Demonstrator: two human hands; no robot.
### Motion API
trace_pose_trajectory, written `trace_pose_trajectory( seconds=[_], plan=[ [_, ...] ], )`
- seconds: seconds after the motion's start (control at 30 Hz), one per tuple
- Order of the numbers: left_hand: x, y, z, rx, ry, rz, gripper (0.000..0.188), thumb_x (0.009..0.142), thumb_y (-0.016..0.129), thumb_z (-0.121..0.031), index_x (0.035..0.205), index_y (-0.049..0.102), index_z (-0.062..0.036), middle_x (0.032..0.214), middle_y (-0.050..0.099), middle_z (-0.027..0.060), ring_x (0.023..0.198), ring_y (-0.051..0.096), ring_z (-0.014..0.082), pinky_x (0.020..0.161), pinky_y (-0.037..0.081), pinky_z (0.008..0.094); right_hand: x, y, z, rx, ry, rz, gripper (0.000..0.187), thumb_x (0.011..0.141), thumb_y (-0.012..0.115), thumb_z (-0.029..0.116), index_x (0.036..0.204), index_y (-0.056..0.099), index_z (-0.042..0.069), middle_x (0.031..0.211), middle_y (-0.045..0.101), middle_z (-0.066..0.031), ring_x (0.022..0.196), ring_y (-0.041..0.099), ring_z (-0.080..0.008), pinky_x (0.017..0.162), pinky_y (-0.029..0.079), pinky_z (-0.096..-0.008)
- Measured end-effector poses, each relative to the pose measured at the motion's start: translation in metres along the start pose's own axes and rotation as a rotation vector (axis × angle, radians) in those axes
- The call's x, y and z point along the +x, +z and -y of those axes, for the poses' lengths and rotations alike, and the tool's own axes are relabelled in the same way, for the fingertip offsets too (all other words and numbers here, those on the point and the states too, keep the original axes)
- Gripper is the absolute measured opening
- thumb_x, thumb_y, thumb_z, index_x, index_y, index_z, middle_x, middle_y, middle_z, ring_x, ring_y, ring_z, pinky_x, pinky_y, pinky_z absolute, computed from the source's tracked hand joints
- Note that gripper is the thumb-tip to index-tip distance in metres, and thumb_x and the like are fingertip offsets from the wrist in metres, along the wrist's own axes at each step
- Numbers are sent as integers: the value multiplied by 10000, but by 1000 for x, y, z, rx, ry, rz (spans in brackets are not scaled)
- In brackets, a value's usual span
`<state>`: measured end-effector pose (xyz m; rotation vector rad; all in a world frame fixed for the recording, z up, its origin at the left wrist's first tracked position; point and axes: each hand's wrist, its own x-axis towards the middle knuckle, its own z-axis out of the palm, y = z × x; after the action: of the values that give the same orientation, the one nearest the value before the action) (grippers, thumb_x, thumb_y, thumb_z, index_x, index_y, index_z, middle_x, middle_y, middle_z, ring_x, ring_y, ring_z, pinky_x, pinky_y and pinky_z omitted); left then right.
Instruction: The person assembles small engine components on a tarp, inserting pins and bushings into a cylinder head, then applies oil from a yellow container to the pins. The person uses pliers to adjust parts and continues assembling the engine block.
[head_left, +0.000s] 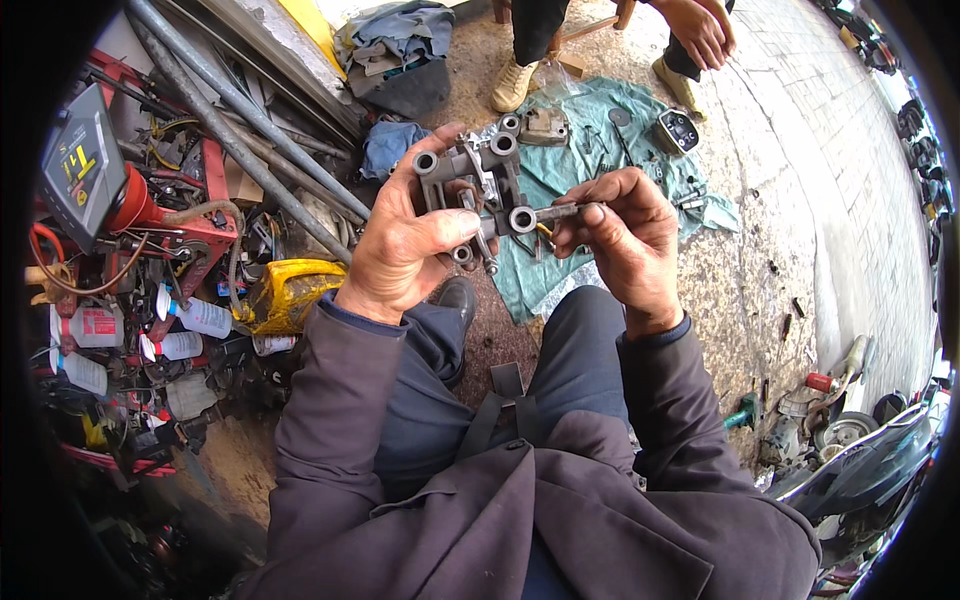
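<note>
My left hand (405, 240) is closed round the left side of a grey metal rocker arm holder (507, 175), its thumb pressed across the front. The holder has round bored bosses at its corners and shiny rocker arms in its middle. Between the thumb and fingers of my right hand (635, 245) is a short metal shaft (557, 212). Its left end meets the holder beside the lower right boss; whether it sits in a bore I cannot tell. Both hands are held up above my knees.
On the ground ahead, a green cloth (585, 130) bears a metal cylinder head cover (545, 126), a dark-rimmed engine part (677, 131) and small parts. A seated person's shoes (514, 86) are beyond it. Bottles, a yellow container (295, 295) and tools crowd my left; scrap parts (850, 430) lie right.
</note>
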<state>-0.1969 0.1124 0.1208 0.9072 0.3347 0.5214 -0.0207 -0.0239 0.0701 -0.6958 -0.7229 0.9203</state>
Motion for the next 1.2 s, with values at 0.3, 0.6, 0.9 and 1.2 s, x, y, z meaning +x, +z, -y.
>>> trace_pose_trajectory(
  seconds=[0.3, 0.6, 0.9, 1.2],
  plan=[
    [-1, 6, 4, 93, 33, 5, 771, 765, 630, 77, 1453, 294, -3, 1106, 598, 119, 885, 650, 209, 719, 580, 370, -7, -6, -1, -86, 25, 16, 124, 932, 619, 1, 1047, 620, -47, 884, 672, -106, 739, 690, -164, 631, 591, -286],
    [-1, 4, 5, 62, -27, 35, 779, 755, 636, 88, 1452, 301, 0, 1124, 590, 111, 900, 640, 186, 743, 582, 351, -5, -4, 25, -539, 134, 154, 117, 939, 640, 60, 1027, 654, -18, 739, 619, 5, 601, 553, -56, 539, 456, -212],
    [-4, 6, 4, 270, -4, 13, 848, 674, 666, -8, 1457, 341, -6, 1122, 596, 87, 959, 621, 177, 819, 565, 317, -11, -4, 16, -652, 78, 173, 102, 930, 643, 84, 941, 639, -18, 610, 539, 8, 531, 469, -54, 487, 383, -237],
    [-5, -1, 11, 306, -74, 57, 786, 716, 719, 72, 1416, 371, -10, 1122, 586, 92, 988, 636, 185, 859, 553, 310, -25, -10, 11, -617, 292, 150, 145, 968, 580, 123, 955, 619, -15, 672, 506, 19, 589, 425, -49, 527, 346, -232]
  ],
)
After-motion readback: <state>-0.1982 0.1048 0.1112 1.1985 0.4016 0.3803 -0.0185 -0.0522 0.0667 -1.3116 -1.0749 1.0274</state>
